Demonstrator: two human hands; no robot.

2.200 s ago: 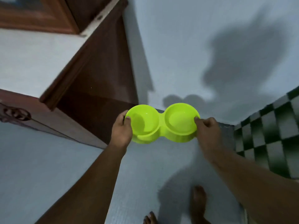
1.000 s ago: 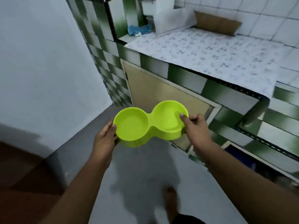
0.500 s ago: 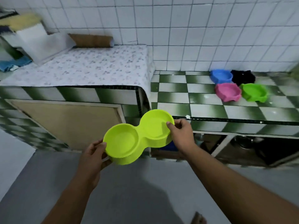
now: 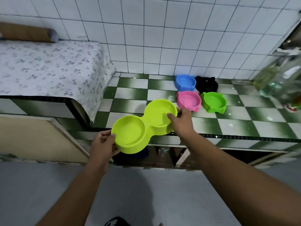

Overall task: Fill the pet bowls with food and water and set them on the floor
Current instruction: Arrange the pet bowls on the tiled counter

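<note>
I hold an empty lime-yellow double pet bowl (image 4: 138, 129) in the air at the front edge of a green-and-white checkered counter (image 4: 244, 121). My left hand (image 4: 102, 146) grips its near-left end, thumb on the rim. My right hand (image 4: 181, 122) grips the far-right rim, thumb inside the well. Both wells are dry and bare. On the counter behind stand a pink bowl (image 4: 189, 101), a green bowl (image 4: 213, 102), a blue bowl (image 4: 184, 82) and a black bowl (image 4: 206, 84).
A floral cloth (image 4: 48, 69) covers the counter's left part, with a brown roll (image 4: 27, 32) against the tiled wall. A clear jug holding water (image 4: 280, 80) stands at the far right. Open shelves lie under the counter; grey floor (image 4: 146, 193) is below me.
I turned from the wall and door to face the counter. The double bowl, still in both hands, has come up over the counter's front edge near the pink bowl.
</note>
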